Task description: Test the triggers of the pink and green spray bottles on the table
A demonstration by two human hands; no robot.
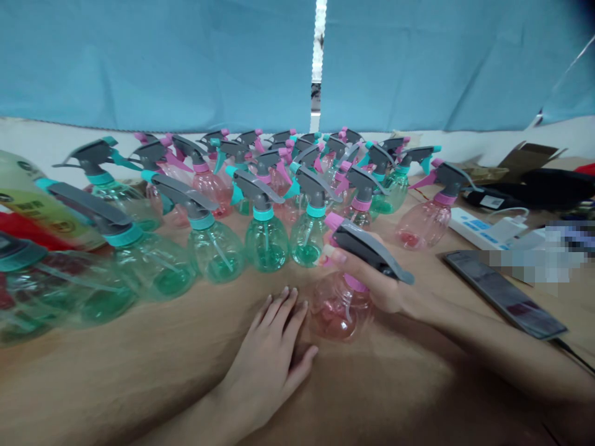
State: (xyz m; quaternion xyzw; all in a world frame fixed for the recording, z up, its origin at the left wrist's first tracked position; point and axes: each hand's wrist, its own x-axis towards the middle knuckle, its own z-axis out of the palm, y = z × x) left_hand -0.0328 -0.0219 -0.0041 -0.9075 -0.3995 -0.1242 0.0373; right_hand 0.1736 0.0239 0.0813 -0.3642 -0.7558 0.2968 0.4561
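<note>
Spray bottles (267, 243) crowd the table (139, 353) from the left edge to the upper right. There are about two dozen, though the back rows overlap and the count may be off by a few. Green ones with teal collars fill the front at left, pink ones with pink collars stand mostly behind and to the right, and all have gray triggers. One labelled yellow-green bottle (35, 201) sits at the left edge.

The right hand (376, 279) has its fingers (337, 255) clamped around the gray head (367, 248) of one pink bottle (339, 306), which tilts just in front of the front row, near the center of the frame. The left hand (267, 365) lies flat on the table, its fingers (283, 310) slightly apart, its thumb just beside that pink bottle.

Bare tabletop spreads along the bottom of the frame below the bottles. At right lie one power strip (474, 229), one phone (504, 294), and one black bag (525, 189). A blue curtain (158, 62) runs along the top, beyond the far edge.
</note>
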